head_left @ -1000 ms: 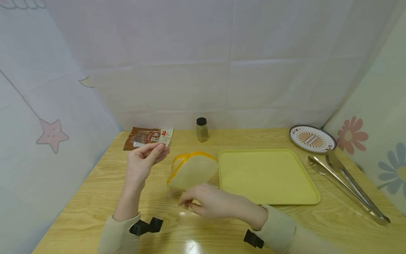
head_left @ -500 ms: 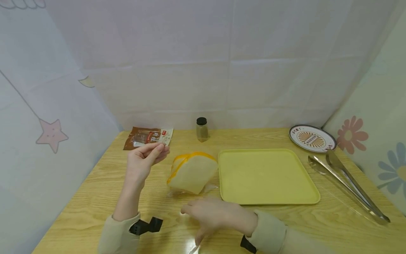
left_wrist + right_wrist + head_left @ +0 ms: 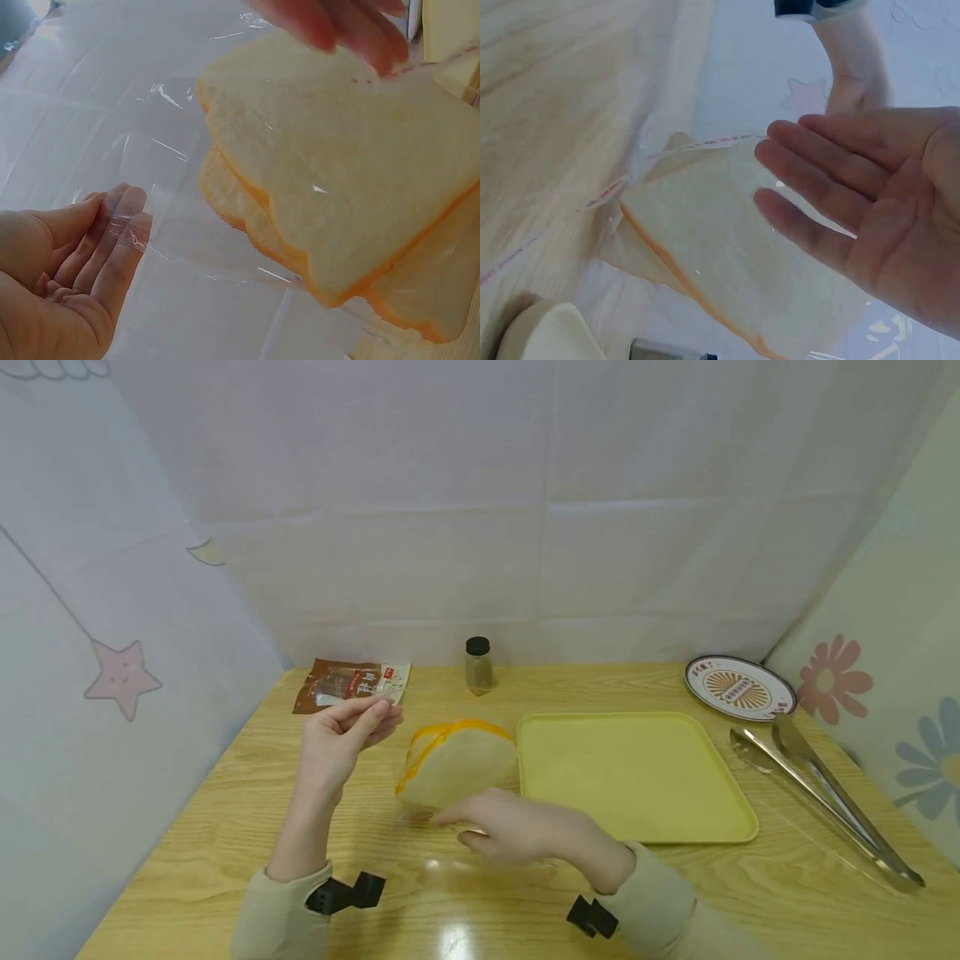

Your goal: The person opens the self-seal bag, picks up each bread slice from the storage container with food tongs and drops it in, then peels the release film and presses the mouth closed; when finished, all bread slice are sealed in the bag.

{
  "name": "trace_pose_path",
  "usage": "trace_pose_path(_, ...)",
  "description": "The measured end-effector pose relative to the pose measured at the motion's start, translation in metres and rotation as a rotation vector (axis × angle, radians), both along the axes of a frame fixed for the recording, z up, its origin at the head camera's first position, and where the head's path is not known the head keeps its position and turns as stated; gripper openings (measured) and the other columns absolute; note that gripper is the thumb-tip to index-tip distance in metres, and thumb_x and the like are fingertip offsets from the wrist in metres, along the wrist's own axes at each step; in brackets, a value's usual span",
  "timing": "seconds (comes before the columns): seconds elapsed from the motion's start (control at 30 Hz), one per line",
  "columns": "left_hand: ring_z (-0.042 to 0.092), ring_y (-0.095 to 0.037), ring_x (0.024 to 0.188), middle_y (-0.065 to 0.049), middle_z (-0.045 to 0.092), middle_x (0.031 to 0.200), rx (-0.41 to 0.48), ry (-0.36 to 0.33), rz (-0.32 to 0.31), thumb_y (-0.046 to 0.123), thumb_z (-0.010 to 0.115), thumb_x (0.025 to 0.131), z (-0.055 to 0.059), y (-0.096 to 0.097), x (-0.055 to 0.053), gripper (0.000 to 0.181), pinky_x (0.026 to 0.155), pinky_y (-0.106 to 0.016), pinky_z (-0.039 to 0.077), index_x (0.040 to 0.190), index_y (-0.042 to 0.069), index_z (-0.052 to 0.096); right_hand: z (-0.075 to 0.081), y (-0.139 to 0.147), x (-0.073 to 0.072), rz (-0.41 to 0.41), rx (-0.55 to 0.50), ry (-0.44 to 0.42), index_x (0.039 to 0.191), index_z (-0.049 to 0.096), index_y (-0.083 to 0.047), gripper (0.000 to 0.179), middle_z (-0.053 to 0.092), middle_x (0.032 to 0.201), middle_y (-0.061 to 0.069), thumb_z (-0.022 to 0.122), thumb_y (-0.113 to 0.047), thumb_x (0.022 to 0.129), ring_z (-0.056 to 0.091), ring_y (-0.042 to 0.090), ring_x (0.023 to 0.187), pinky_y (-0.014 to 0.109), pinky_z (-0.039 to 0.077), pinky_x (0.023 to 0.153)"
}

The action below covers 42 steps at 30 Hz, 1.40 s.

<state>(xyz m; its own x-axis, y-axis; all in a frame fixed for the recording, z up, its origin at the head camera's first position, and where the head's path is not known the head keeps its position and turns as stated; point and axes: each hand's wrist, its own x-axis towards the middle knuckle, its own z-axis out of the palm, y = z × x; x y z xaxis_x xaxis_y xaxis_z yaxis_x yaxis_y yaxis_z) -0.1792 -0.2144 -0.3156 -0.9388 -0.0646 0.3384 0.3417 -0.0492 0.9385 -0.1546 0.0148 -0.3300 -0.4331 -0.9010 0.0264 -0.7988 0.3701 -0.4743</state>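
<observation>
Two slices of white bread (image 3: 457, 768) with orange crusts overlap inside a clear plastic bag (image 3: 176, 259) over the middle of the table. My left hand (image 3: 333, 747), raised at the left, pinches the clear film between thumb and fingertips, as the left wrist view shows. My right hand (image 3: 525, 827) is at the near edge of the bread. Its fingers (image 3: 825, 180) stretch out along the bag, their tips right at a strip with red print (image 3: 720, 141). In the head view the right hand covers the lower part of the slices.
A yellow tray (image 3: 637, 777) lies right of the bread. Beyond it are a printed plate (image 3: 738, 687) and metal tongs (image 3: 825, 810). A small black-capped jar (image 3: 478, 672) and a brown-and-white pouch (image 3: 333, 683) stand at the back, near the hanging cloth (image 3: 420, 560).
My right hand drew back toward the table's near edge with the fingers spread, then returned forward to the near edge of the bread. The left hand has stayed in place.
</observation>
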Motion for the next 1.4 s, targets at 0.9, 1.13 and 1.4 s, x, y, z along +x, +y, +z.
trace_pose_path(0.9, 0.072, -0.014, 0.083, 0.003, 0.074, 0.086, -0.002, -0.006, 0.003, 0.010, 0.061, 0.091, 0.001, 0.001, -0.001, 0.027, 0.078, -0.029, 0.057, 0.107, -0.012, 0.064, 0.024, 0.069, -0.053, -0.654, -0.819, -0.127, 0.126, 0.055, -0.007, 0.047, 0.061, 0.113, 0.011, 0.072, -0.014, 0.083, 0.057, 0.016, 0.102, 0.029, 0.053, 0.086)
trace_pose_path(1.13, 0.072, -0.013, 0.084, 0.004, 0.074, 0.087, -0.004, -0.029, 0.017, 0.012, 0.063, 0.090, -0.004, -0.001, -0.001, 0.025, 0.080, -0.029, 0.057, 0.106, -0.007, 0.067, -0.003, 0.067, -0.070, -0.545, -0.704, -0.362, 0.118, 0.064, -0.003, 0.035, 0.065, 0.119, 0.014, 0.067, -0.021, 0.088, 0.064, 0.018, 0.104, 0.033, 0.054, 0.089)
trace_pose_path(1.4, 0.071, -0.011, 0.077, 0.003, 0.074, 0.083, -0.055, 0.087, 0.040, 0.005, 0.062, 0.089, -0.005, -0.006, -0.003, 0.029, 0.073, -0.028, 0.058, 0.106, -0.019, 0.062, -0.004, 0.060, -0.072, -0.558, -0.816, -0.387, 0.104, 0.070, 0.004, 0.024, 0.071, 0.096, 0.021, 0.062, -0.014, 0.091, 0.070, 0.013, 0.083, 0.043, 0.056, 0.084)
